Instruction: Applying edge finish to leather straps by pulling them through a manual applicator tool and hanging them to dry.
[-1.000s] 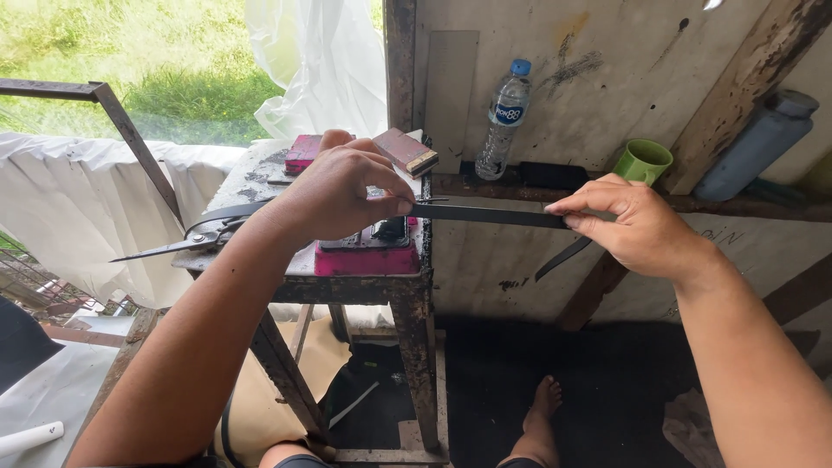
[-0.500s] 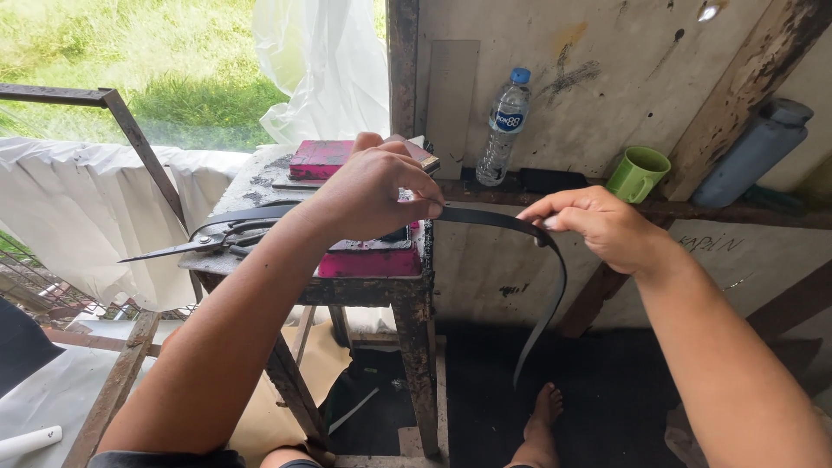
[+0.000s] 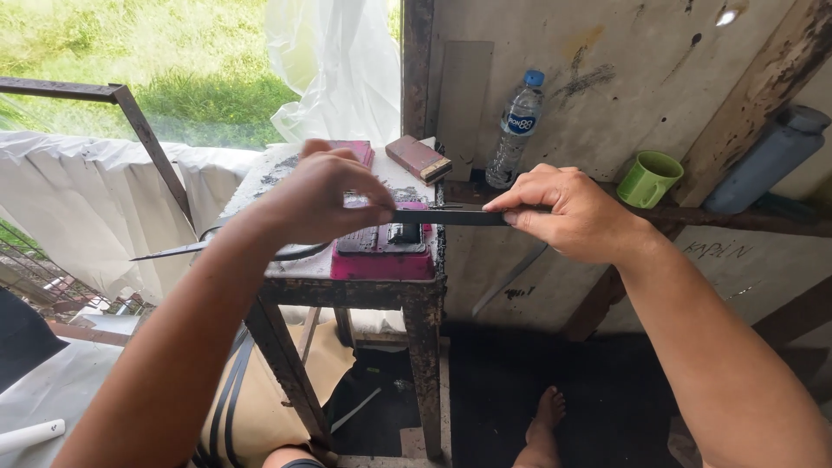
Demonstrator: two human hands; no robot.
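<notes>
1. One worn, paint-stained wooden tabletop (image 3: 286,169) is carrying a pink rectangular sharpening block (image 3: 381,251), with long steel shears (image 3: 173,250) lying at its left edge.
2. Both hands are gripping a thin, dark, flat metal strip (image 3: 451,217), stretching it level above the block.
3. Left hand (image 3: 325,195) is pinching the strip's left end with closed fingers.
4. Right hand (image 3: 572,212) is pinching the other end, thumb beneath.
5. Behind, a clear plastic water bottle (image 3: 516,130) and a green plastic mug (image 3: 648,178) are standing on a ledge.

both hands, left (image 3: 325,198) and right (image 3: 568,212), pinch a dark flat metal strip (image 3: 451,217) level above a pink block (image 3: 383,251) on the worn surface (image 3: 286,169).
</notes>
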